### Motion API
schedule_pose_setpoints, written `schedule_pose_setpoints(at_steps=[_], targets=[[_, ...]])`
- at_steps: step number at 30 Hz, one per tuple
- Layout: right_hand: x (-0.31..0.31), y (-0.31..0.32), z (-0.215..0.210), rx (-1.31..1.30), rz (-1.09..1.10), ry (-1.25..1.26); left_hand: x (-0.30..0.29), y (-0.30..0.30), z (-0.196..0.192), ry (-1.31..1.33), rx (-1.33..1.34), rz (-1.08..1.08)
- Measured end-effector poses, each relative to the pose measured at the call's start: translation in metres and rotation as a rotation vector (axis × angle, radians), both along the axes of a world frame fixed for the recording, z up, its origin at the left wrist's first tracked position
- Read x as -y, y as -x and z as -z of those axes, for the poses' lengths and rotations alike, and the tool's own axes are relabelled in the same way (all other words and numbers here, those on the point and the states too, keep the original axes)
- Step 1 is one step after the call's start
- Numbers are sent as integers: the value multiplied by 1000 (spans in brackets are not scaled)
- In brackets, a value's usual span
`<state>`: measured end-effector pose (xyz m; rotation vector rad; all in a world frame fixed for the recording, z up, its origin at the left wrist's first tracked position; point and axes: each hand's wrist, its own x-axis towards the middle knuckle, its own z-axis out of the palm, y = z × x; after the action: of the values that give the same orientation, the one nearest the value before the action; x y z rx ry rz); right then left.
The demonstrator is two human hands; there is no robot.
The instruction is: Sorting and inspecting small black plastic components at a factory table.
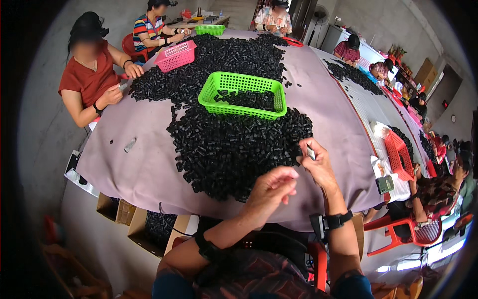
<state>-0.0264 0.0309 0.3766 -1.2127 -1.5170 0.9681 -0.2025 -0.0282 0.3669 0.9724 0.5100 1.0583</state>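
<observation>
A large pile of small black cylindrical plastic pieces point(224, 154) lies on the cloth-covered table right ahead of me. My right hand point(319, 163) is closed around a small tool with a pale metallic blade point(310, 152), at the right edge of the pile. Whether it also pinches a black piece is unclear. Just left of it and nearer to me, my left hand point(275, 191) hovers with loosely bent fingers, and nothing shows between them. A green perforated basket point(242, 110) with some black pieces inside stands at the far side of the near pile.
A pink basket point(177, 56) sits farther left among more black pieces, near a person in a red top point(92, 67). A small clear object point(130, 145) lies on the mauve cloth point(117, 164). Open cardboard boxes point(144, 231) stand below the table edge. Others work at a table on the right.
</observation>
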Motion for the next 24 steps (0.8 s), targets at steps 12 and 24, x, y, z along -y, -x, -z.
schedule_pose_setpoints(at_steps=[12, 24], targets=[[66, 32, -24, 34, -213, -166, -2, 11, -17, 15, -8, -96], [75, 42, -31, -174, -131, -286, 8, 13, -31, -39, 28, -244]])
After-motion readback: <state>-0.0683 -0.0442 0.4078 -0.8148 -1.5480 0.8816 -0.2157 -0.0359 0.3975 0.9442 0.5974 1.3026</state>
